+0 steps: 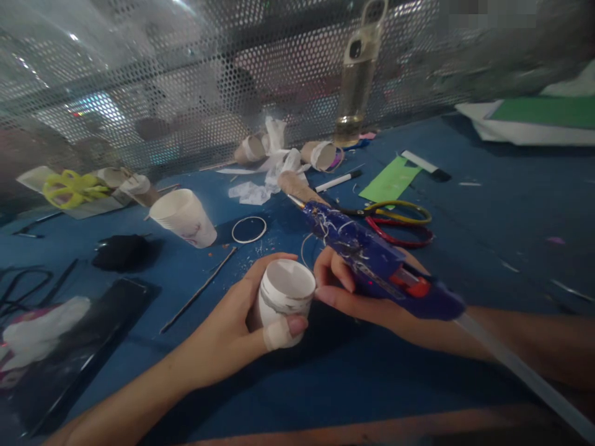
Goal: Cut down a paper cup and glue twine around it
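We saw no readable writing on anything. Our left hand [242, 316], one finger bandaged, curled around a small white paper cup [284, 297] held upright just above the blue surface [488, 235]. Our right hand [357, 291] gripped a blue hot glue gun [372, 257], nozzle pointing away, fingertips touching the cup's rim. Beyond lay yellow-and-red-handled scissors [400, 223], a tipped white paper cup [183, 217], a wire ring [249, 229] and a clear water bottle [356, 87].
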Demonstrator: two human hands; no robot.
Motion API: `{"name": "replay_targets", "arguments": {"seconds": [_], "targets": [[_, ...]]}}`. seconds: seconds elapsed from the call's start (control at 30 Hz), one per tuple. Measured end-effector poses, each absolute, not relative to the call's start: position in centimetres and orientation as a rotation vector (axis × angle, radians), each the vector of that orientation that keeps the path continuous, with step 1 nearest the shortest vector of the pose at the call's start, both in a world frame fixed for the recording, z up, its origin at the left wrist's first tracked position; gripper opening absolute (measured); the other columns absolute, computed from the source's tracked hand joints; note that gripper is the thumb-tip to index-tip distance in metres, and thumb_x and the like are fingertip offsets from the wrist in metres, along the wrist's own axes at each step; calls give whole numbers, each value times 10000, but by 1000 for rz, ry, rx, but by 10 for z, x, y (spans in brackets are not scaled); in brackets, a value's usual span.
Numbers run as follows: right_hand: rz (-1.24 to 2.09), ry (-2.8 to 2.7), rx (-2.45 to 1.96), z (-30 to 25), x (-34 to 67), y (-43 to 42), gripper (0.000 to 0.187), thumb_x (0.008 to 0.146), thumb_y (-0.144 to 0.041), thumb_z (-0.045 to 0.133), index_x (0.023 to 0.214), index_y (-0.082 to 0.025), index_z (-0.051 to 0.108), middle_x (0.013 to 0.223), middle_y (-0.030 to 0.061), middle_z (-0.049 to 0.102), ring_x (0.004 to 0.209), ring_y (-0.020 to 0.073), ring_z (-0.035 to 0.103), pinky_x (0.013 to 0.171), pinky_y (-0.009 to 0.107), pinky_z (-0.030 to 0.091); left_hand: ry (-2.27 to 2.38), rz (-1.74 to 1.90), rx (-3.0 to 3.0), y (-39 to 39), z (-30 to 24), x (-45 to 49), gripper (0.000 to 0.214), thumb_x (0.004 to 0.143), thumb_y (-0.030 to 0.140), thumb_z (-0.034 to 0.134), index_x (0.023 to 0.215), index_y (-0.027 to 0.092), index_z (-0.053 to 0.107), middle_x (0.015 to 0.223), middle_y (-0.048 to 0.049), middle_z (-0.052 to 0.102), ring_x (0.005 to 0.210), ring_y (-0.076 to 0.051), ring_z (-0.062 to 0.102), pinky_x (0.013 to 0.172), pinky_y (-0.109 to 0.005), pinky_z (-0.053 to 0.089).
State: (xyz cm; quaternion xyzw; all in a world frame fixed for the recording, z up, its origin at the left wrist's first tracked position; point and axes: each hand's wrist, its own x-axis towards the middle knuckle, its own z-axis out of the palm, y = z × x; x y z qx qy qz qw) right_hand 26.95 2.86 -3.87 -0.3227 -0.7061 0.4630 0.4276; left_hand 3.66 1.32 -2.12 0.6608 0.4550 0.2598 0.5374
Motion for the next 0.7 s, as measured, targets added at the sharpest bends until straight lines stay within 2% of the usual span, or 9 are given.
{"name": "replay_targets", "arguments": {"seconds": [0.2,0.3,0.43,0.6,0.7], "targets": [[1129,-1766,-800,-38,270,30,341,932,-200,734,722,-228,467,820,-36,628,731,109,573,707,250,524,1096,625,1609,13,-23,38,603,892,420,789,1402,288,495,1195,-32,649,1061,-234,605,919,-319,479],[1188,-1760,-780,-39,271,31,349,887,-188,793,728,-224,484,815,-44,628,717,102,564,688,238,516,1135,609,1683,13,-22,40,661,864,411,818,1423,295,485,1219,-36,644,1056,-242,606,917,-331,475],[1299,-1735,-745,-41,275,31,347,847,-268,853,756,-227,520,840,-35,642,733,112,582,681,248,525,1140,604,1744,15,-24,35,682,885,442,802,1463,317,463,1225,-40,647,1042,-246,613,918,-351,478],[1186,-1821,-721,-38,284,32,172,914,-336,769,848,-241,642,822,1,683,765,166,673,657,296,564,1143,727,1622,25,-30,16,649,880,436,818,1428,340,482,1283,-50,638,1186,-300,602,1031,-426,450],[1093,-1868,-765,-35,289,35,94,913,-290,759,907,-269,667,799,-18,699,669,141,674,587,257,570,1137,807,1608,30,-32,7,620,869,427,837,1385,324,509,1337,-73,618,1252,-331,576,1075,-479,426]]}}
